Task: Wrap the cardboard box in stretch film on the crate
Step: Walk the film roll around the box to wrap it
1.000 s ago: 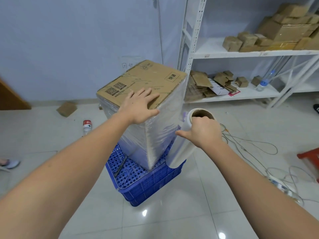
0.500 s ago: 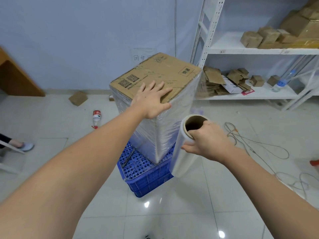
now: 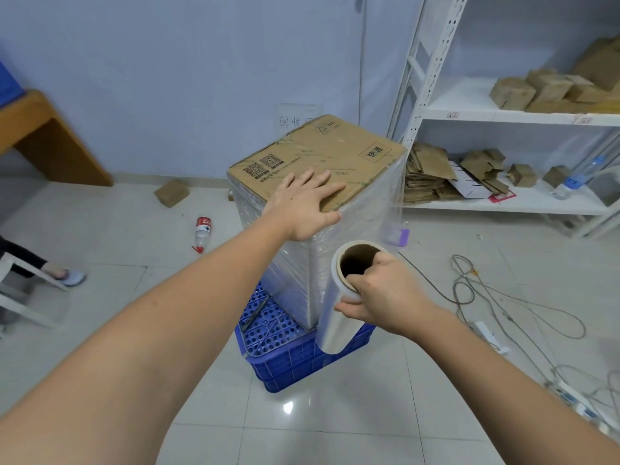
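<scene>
A tall cardboard box (image 3: 339, 152) stands upright on an upturned blue plastic crate (image 3: 295, 354) on the tiled floor. Its sides are covered in shiny stretch film; its brown top is bare. My left hand (image 3: 305, 204) lies flat on the near corner of the top, fingers straight, thumb over the edge. My right hand (image 3: 379, 293) grips the upper end of the stretch film roll (image 3: 339, 303), fingers hooked into its cardboard core. The roll hangs upright just right of the box's near corner. A sheet of film runs from it to the box's right face.
White metal shelving (image 3: 503, 203) with small cartons and flattened cardboard stands at the right. Cables and a power strip (image 3: 570, 396) lie on the floor at the right. A bottle (image 3: 202, 229) and a small carton (image 3: 171, 193) lie at the left, near a wooden desk (image 3: 50, 142) and a person's foot (image 3: 68, 276).
The view has swung round the box toward its left. My right hand carried the roll down and nearer me, drawing film across the right face. My left hand stayed on the box top.
</scene>
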Motion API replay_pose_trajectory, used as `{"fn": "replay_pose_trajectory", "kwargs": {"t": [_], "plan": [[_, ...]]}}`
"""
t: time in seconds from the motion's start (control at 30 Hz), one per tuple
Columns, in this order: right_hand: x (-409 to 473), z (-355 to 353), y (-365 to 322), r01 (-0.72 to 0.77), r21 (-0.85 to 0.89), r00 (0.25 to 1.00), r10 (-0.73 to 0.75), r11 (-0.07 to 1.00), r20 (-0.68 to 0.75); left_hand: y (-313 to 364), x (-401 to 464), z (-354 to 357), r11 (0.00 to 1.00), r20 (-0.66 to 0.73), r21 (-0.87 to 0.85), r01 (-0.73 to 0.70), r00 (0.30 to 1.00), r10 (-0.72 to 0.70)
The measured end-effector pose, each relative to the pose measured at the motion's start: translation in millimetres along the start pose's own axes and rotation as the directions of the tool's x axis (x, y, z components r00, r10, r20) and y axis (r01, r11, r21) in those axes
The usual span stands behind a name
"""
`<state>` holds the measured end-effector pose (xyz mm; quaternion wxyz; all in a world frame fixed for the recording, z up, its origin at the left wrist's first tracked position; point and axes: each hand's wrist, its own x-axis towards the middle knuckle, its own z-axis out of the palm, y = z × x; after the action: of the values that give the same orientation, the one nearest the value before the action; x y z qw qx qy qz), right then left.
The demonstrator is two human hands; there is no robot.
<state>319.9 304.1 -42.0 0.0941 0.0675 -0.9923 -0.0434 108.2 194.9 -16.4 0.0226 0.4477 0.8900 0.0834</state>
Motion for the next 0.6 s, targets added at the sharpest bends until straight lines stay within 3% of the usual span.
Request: {"fn": "replay_pose_trajectory", "kwargs": {"t": [0.13,0.27,0.4,0.6], "plan": [[0,-23,-15,-0.061,0.007,0.986,0.059,0.998,0.157,-1,-1,-1,1.000,0.005,-0.007,0.005,1.000,-0.005],[3,-33,-48,-0.285,0.004,0.953,0.283,0.959,0.109,-2,-1,-1,1.000,0.008,-0.008,-0.010,1.000,0.010],[16,-27,-64,-0.502,-0.089,0.858,0.508,0.861,0.078,-7,-2,0,0.997,-0.033,-0.078,-0.026,0.999,0.024],[33,-33,-75,-0.675,-0.077,0.725,0.679,0.734,0.116,-18,-3,-8,0.940,-0.079,-0.318,-0.123,0.992,0.103]]}}
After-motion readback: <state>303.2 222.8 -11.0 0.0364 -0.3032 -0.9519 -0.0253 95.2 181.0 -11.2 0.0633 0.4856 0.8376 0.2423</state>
